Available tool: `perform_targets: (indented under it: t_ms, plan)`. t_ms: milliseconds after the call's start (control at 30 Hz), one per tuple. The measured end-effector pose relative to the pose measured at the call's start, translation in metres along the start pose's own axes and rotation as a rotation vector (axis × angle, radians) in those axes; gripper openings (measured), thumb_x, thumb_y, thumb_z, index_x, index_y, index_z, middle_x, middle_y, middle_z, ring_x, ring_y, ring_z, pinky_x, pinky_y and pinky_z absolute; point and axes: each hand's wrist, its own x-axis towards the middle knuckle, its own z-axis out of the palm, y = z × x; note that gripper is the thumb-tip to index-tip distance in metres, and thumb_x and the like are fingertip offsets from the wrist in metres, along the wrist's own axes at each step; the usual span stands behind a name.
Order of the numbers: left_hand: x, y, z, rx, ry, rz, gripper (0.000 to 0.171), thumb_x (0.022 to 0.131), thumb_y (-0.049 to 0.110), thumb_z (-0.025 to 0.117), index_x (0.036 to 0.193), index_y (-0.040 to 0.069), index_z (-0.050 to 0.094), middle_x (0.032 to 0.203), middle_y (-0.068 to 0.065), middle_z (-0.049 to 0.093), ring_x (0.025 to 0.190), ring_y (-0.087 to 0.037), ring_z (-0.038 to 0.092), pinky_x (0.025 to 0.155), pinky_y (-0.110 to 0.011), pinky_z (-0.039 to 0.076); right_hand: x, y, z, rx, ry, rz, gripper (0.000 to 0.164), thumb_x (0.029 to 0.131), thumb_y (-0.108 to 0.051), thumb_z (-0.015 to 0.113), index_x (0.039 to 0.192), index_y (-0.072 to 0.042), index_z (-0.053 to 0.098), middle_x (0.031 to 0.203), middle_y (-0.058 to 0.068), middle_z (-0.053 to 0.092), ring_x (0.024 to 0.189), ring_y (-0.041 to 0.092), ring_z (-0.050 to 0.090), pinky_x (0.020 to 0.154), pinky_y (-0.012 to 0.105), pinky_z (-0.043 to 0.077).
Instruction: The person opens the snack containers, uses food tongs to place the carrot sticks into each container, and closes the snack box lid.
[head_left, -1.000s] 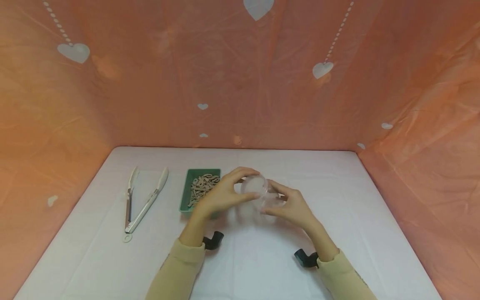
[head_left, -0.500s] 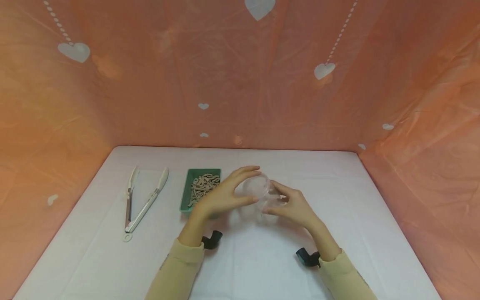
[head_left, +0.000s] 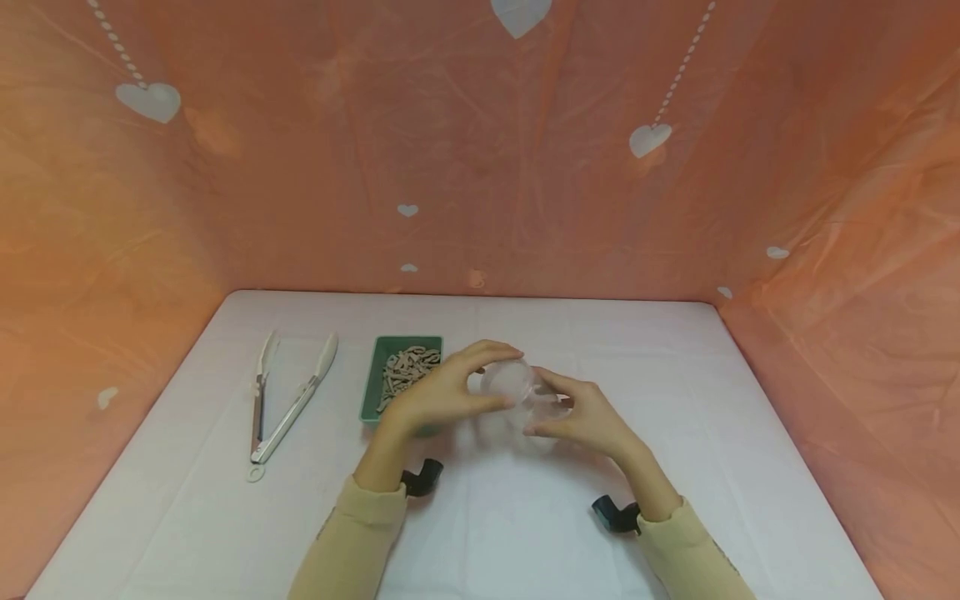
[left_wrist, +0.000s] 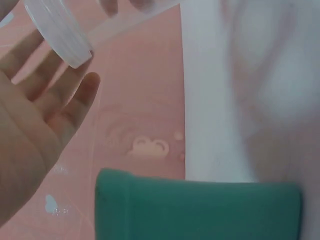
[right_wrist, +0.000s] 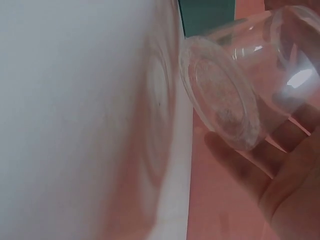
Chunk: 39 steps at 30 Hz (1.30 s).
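Clear plastic cylindrical jar point(head_left: 546, 407) is held in the head view above the white cloth-covered table point(head_left: 510, 533), between the two hands; its long axis runs sideways and tilted, from the left hand point(head_left: 442, 396) to the right hand point(head_left: 592, 414). By the left fingers and thumb the translucent whitish round lid point(head_left: 507, 381) is gripped; by the right ones the jar body is gripped — neither hand is nearer. Beside the left hand a green rectangular plastic tray point(head_left: 371, 390) of small brown pieces point(head_left: 408, 368) is partly covered; farther left, silver metal tongs with pale tips point(head_left: 291, 418) are laid spread; an orange sheet with pale hearts point(head_left: 480, 167) is hung behind.

In the left wrist view the lid is seen nearly edge-on at the jar's end; whether it is fully seated cannot be told.

In the right wrist view the jar's base is shown — tilted, apart from the cloth.
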Motion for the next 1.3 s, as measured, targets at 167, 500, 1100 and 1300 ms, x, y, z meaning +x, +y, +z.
perform_targets:
  t_ms: [167,500,1100,1300]
  plan:
    - [0.002,0.002,0.004,0.039,0.066,-0.07,0.063,0.093,0.038,0.079,0.148,0.016,0.057,0.145,0.001,0.055,0.13,-0.02,0.053,0.105,-0.05,0.047,-0.001,-0.003,0.002,-0.066,0.027,0.002,0.087,0.077,-0.026,0.094,0.151,-0.004,0.054,0.141,0.014,0.064,0.122,0.031,0.066,0.1,0.054,0.052]
    - [0.003,0.005,0.01,0.104,0.133,-0.19,0.071,0.09,0.062,0.073,0.145,0.021,0.058,0.136,0.006,0.058,0.121,-0.016,0.056,0.097,-0.047,0.051,0.0,-0.003,0.005,-0.169,0.066,-0.018,0.086,0.077,-0.028,0.094,0.15,-0.006,0.055,0.14,0.011,0.066,0.12,0.029,0.068,0.096,0.051,0.055]
    - [-0.002,-0.001,-0.001,0.042,-0.043,0.051,0.075,0.092,0.025,0.081,0.158,0.018,0.045,0.165,0.0,0.037,0.154,-0.021,0.03,0.12,-0.052,0.032,0.0,-0.003,0.001,-0.063,0.056,0.01,0.086,0.077,-0.025,0.094,0.15,-0.002,0.054,0.138,0.015,0.066,0.121,0.031,0.067,0.099,0.053,0.053]
    - [-0.003,-0.001,-0.002,0.042,-0.044,0.054,0.067,0.094,0.023,0.079,0.154,0.018,0.051,0.161,-0.002,0.043,0.151,-0.022,0.036,0.119,-0.051,0.034,-0.001,-0.003,0.0,-0.056,0.018,0.016,0.085,0.077,-0.025,0.094,0.151,-0.005,0.054,0.138,0.011,0.067,0.121,0.03,0.066,0.101,0.054,0.052]
